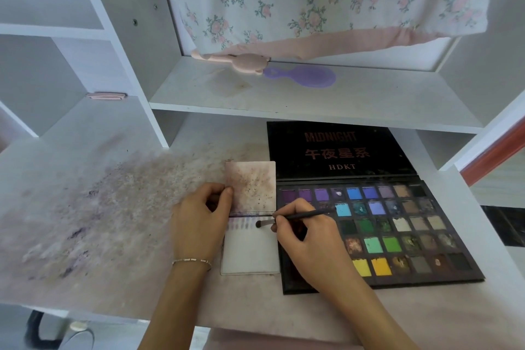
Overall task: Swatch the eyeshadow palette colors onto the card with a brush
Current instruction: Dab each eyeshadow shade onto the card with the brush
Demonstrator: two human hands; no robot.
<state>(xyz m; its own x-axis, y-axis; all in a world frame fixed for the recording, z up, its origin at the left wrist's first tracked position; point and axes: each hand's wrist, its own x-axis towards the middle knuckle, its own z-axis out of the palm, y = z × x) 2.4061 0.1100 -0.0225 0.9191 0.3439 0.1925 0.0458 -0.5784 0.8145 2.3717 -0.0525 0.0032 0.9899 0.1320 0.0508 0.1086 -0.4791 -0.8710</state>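
An open black eyeshadow palette (397, 230) with many coloured pans lies on the desk, its lid (338, 150) propped behind it. Just left of it lies a white card (250, 253) with a row of purple swatches along its top edge. A second, stained card (251, 186) sits above it. My right hand (306, 239) pinches a thin dark brush (292, 217) whose tip touches the white card beside the swatches. My left hand (201, 216) grips the left edge of the stained card with thumb and fingers.
The desk surface (99, 207) left of the cards is smeared with purple and brown powder. A shelf (284, 94) above holds a purple hand mirror (304, 75) and a pink object (230, 61). Floral cloth (312, 0) hangs behind.
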